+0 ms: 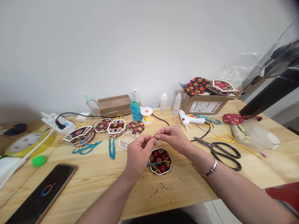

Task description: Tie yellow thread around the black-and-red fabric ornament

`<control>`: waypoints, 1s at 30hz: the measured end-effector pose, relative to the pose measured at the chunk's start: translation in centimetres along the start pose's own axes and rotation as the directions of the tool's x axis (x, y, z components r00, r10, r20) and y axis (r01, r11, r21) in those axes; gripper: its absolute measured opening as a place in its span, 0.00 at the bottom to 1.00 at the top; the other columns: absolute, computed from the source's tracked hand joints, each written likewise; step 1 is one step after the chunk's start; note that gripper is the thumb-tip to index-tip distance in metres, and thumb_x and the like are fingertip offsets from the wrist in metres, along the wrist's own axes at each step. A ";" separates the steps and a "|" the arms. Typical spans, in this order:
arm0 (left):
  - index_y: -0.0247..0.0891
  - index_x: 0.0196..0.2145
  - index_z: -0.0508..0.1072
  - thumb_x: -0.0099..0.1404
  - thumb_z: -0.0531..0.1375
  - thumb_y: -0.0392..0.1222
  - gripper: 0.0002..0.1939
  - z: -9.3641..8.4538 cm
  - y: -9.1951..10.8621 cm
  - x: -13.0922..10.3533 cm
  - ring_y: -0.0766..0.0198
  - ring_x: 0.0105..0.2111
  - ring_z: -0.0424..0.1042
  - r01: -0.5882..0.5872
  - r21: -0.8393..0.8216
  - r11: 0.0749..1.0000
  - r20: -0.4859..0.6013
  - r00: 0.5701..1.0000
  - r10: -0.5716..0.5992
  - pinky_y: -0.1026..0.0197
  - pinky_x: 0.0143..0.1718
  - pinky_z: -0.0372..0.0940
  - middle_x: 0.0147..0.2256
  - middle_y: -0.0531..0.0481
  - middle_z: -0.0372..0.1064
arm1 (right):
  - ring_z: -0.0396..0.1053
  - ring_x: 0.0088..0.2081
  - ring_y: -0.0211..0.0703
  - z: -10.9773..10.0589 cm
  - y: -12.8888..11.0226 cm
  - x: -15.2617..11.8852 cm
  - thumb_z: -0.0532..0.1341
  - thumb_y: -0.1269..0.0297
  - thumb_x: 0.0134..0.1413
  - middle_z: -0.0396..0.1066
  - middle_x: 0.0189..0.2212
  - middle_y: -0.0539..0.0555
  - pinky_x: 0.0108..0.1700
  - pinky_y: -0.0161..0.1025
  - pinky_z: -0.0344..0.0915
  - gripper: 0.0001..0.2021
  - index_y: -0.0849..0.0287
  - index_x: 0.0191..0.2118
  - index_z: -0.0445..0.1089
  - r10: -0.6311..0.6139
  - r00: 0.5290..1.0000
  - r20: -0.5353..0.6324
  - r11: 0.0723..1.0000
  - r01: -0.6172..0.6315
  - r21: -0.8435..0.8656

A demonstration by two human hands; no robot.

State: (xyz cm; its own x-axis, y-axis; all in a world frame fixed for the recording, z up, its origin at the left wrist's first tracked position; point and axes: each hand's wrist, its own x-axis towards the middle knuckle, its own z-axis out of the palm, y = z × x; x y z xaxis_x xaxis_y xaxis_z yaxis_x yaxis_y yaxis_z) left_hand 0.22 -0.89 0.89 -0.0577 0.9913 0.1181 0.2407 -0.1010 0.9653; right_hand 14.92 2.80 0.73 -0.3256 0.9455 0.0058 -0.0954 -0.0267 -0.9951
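Note:
My left hand (140, 153) and my right hand (172, 138) meet fingertip to fingertip near the middle of the view. Both are pinched closed on a tiny greenish-yellow piece (154, 136), too small to make out. Just below them, a black patterned fabric piece with a pale scalloped rim (161, 161) lies on the wooden table, with blue and yellow cord across it. Behind my left hand lies a pale lattice frame (123, 141), partly hidden. A silver bracelet (211, 168) is on my right wrist.
Black scissors (216, 148) and a white glue gun (190, 119) lie at the right. Teal thread (135, 111) and a yellow spool (147, 115) stand behind. A cardboard box (203, 105) holds patterned pieces. A phone (46, 193) lies at the left; more ornaments (116, 127) lie behind my hands.

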 end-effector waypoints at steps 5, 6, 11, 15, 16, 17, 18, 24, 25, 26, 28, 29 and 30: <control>0.37 0.27 0.74 0.56 0.59 0.39 0.05 0.0 0.2 0.0 0.67 0.26 0.72 0.015 0.005 1.000 0.003 1.000 -0.015 0.67 0.29 0.67 0.24 0.53 0.73 | 0.67 0.28 0.37 0.0 0.0 -0.1 0.65 0.60 0.43 0.72 0.23 0.49 0.36 0.37 0.63 0.09 0.61 0.26 0.72 -0.036 0.999 0.028 0.997 0.038 -0.074; 0.37 0.27 0.74 0.56 0.59 0.39 0.05 0.0 0.2 -0.1 0.66 0.26 0.72 0.017 0.004 1.000 0.003 1.000 -0.017 0.66 0.29 0.67 0.24 0.53 0.74 | 0.68 0.29 0.38 0.0 0.0 -0.1 0.65 0.60 0.44 0.72 0.23 0.50 0.36 0.37 0.63 0.09 0.61 0.26 0.72 -0.039 0.999 0.036 0.995 0.042 -0.085; 0.36 0.29 0.75 0.56 0.59 0.40 0.06 0.1 0.0 0.0 0.65 0.27 0.73 0.026 -0.020 0.999 0.002 1.000 -0.026 0.65 0.31 0.68 0.25 0.52 0.75 | 0.68 0.29 0.39 0.1 0.2 -0.1 0.63 0.60 0.47 0.72 0.23 0.50 0.38 0.38 0.63 0.09 0.61 0.25 0.70 -0.044 0.997 0.063 0.993 0.050 -0.110; 0.36 0.34 0.76 0.57 0.59 0.41 0.09 0.0 -0.2 -0.1 0.65 0.28 0.74 0.024 -0.038 0.999 0.003 1.000 -0.024 0.64 0.33 0.68 0.25 0.52 0.75 | 0.68 0.30 0.39 0.1 0.1 -0.1 0.62 0.60 0.47 0.72 0.23 0.50 0.38 0.39 0.63 0.09 0.61 0.25 0.70 -0.041 0.997 0.072 0.993 0.049 -0.106; 0.36 0.34 0.76 0.57 0.59 0.41 0.09 0.0 -0.2 -0.1 0.65 0.28 0.73 0.019 -0.034 0.999 0.005 1.000 -0.019 0.64 0.33 0.68 0.25 0.52 0.75 | 0.68 0.30 0.39 0.1 0.1 -0.1 0.62 0.60 0.47 0.72 0.23 0.50 0.38 0.39 0.63 0.09 0.61 0.25 0.70 -0.039 0.997 0.067 0.993 0.046 -0.108; 0.37 0.34 0.77 0.57 0.59 0.41 0.09 0.0 -0.1 -0.1 0.66 0.27 0.73 0.013 -0.029 0.999 0.006 1.000 -0.013 0.65 0.33 0.68 0.25 0.52 0.75 | 0.68 0.30 0.39 0.1 0.1 -0.1 0.62 0.60 0.47 0.71 0.23 0.50 0.38 0.38 0.63 0.08 0.61 0.25 0.70 -0.037 0.998 0.060 0.993 0.043 -0.110; 0.37 0.33 0.77 0.57 0.59 0.40 0.08 0.0 -0.1 -0.1 0.66 0.27 0.73 0.009 -0.024 1.000 0.009 1.000 -0.009 0.65 0.32 0.68 0.25 0.52 0.75 | 0.67 0.29 0.39 0.1 0.0 -0.1 0.62 0.61 0.46 0.71 0.23 0.50 0.38 0.38 0.63 0.08 0.61 0.25 0.70 -0.035 0.998 0.049 0.993 0.040 -0.114; 0.38 0.31 0.76 0.57 0.59 0.38 0.06 -0.1 0.1 -0.1 0.67 0.27 0.73 0.038 -0.013 0.999 0.001 0.999 -0.038 0.67 0.32 0.68 0.26 0.53 0.75 | 0.65 0.27 0.36 0.1 0.2 -0.1 0.62 0.63 0.45 0.70 0.22 0.49 0.34 0.36 0.61 0.07 0.61 0.25 0.70 -0.043 0.999 -0.012 0.990 0.041 -0.136; 0.37 0.30 0.76 0.57 0.59 0.38 0.06 0.0 0.1 -0.1 0.67 0.27 0.73 0.043 -0.012 0.999 -0.001 0.999 -0.043 0.67 0.32 0.68 0.26 0.53 0.75 | 0.65 0.27 0.36 0.1 0.2 -0.1 0.62 0.63 0.45 0.70 0.22 0.49 0.34 0.36 0.61 0.07 0.61 0.25 0.70 -0.042 0.999 -0.014 0.990 0.040 -0.135; 0.37 0.30 0.76 0.57 0.59 0.38 0.06 -0.1 0.1 -0.1 0.67 0.28 0.73 0.048 -0.012 0.999 0.000 0.999 -0.048 0.68 0.33 0.68 0.26 0.53 0.76 | 0.65 0.27 0.37 0.1 0.2 -0.1 0.62 0.62 0.45 0.70 0.23 0.49 0.34 0.36 0.61 0.07 0.61 0.25 0.70 -0.040 0.999 -0.014 0.990 0.038 -0.134; 0.37 0.30 0.76 0.57 0.59 0.38 0.06 -0.1 0.1 0.0 0.67 0.28 0.74 0.060 -0.015 0.998 0.001 0.998 -0.060 0.67 0.34 0.68 0.26 0.52 0.76 | 0.67 0.28 0.38 0.1 0.3 -0.1 0.62 0.62 0.46 0.71 0.23 0.50 0.35 0.37 0.62 0.08 0.61 0.26 0.70 -0.034 0.999 -0.002 0.991 0.033 -0.130; 0.36 0.30 0.76 0.57 0.59 0.38 0.06 -0.1 0.2 0.0 0.66 0.29 0.74 0.064 -0.016 0.998 0.003 0.998 -0.064 0.67 0.34 0.68 0.26 0.52 0.76 | 0.67 0.29 0.39 0.1 0.3 -0.1 0.62 0.61 0.46 0.71 0.23 0.51 0.36 0.38 0.62 0.08 0.61 0.26 0.70 -0.032 0.999 0.005 0.991 0.033 -0.127; 0.36 0.31 0.76 0.57 0.59 0.38 0.06 -0.1 0.2 0.0 0.66 0.29 0.74 0.067 -0.017 0.998 0.003 0.998 -0.067 0.66 0.34 0.68 0.27 0.52 0.76 | 0.68 0.29 0.39 0.2 0.3 -0.1 0.62 0.61 0.47 0.72 0.23 0.51 0.36 0.38 0.63 0.08 0.61 0.26 0.70 -0.033 0.999 0.009 0.992 0.034 -0.123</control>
State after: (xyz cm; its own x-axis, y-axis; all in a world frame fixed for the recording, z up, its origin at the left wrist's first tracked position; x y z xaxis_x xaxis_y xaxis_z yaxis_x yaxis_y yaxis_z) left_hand 0.17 -0.95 1.07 -0.0711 0.9961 0.0521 0.2202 -0.0353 0.9748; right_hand 14.78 2.66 0.48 -0.3309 0.9428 0.0395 0.0106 0.0455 -0.9989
